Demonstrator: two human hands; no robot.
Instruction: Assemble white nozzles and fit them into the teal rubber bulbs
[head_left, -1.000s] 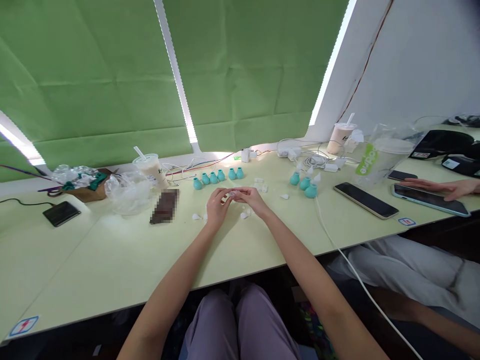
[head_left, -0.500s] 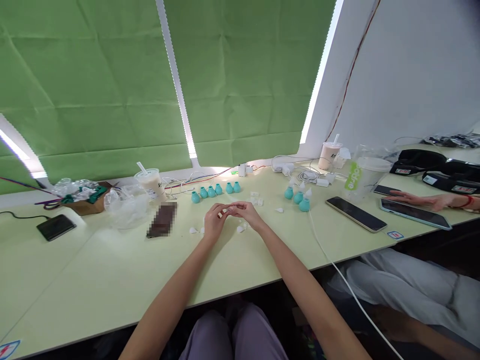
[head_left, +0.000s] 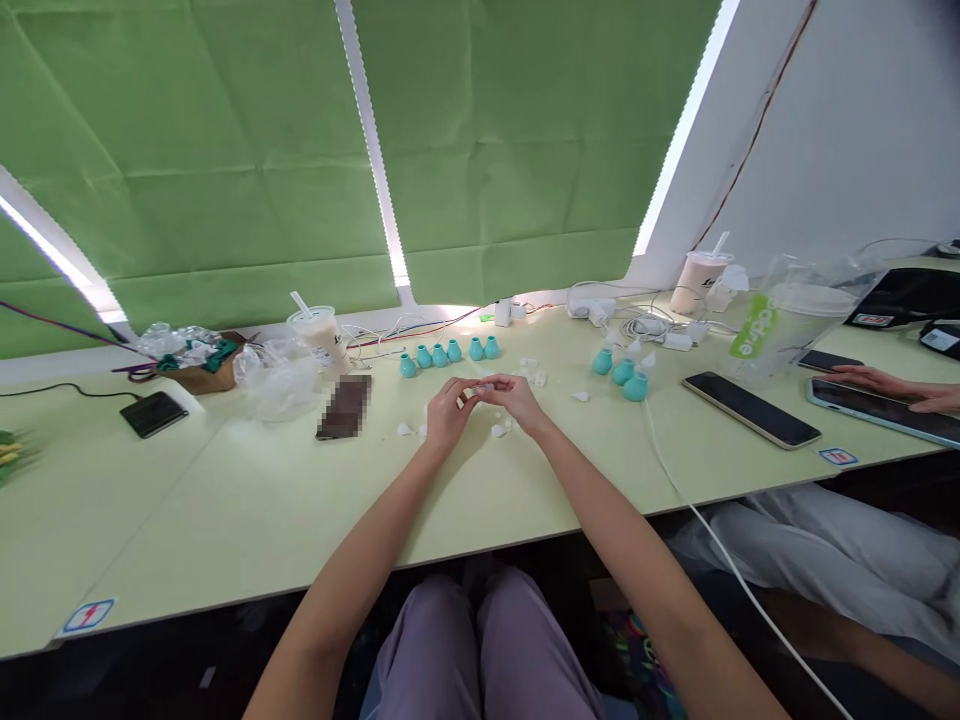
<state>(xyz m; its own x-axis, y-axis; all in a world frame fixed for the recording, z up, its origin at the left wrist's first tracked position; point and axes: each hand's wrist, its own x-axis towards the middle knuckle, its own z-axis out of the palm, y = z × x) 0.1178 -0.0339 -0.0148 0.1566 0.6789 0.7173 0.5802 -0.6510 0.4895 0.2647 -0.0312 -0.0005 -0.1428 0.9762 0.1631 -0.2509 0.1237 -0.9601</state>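
My left hand (head_left: 450, 412) and my right hand (head_left: 519, 402) meet above the table, fingers pinched around a small whitish piece (head_left: 484, 389). Its shape is mostly hidden by the fingertips. Small white cone-shaped tips lie near the hands, one (head_left: 405, 430) to the left and another (head_left: 499, 431) just below. Behind the hands stands a row of small teal bulbs (head_left: 439, 355) with open necks. More teal bulbs (head_left: 622, 372) sit to the right, with white tips (head_left: 648, 360) by them. Between the groups lie translucent white blocks (head_left: 533, 372), and a loose white tip (head_left: 580, 397) rests nearby.
Left are a phone-like dark item (head_left: 345, 407), a drink cup (head_left: 318, 335), a plastic bag (head_left: 277, 385) and a cardboard box (head_left: 201, 378). To the right lie a phone (head_left: 750, 408), a white cable (head_left: 664, 460) and chargers (head_left: 596, 311). Another person's hand (head_left: 874, 381) touches a tablet-like device (head_left: 885, 412).
The camera view has turned slightly left and downward, so the table's things appear farther right and higher. My hands keep pinching the small piece. The other person's hand has shifted over the device.
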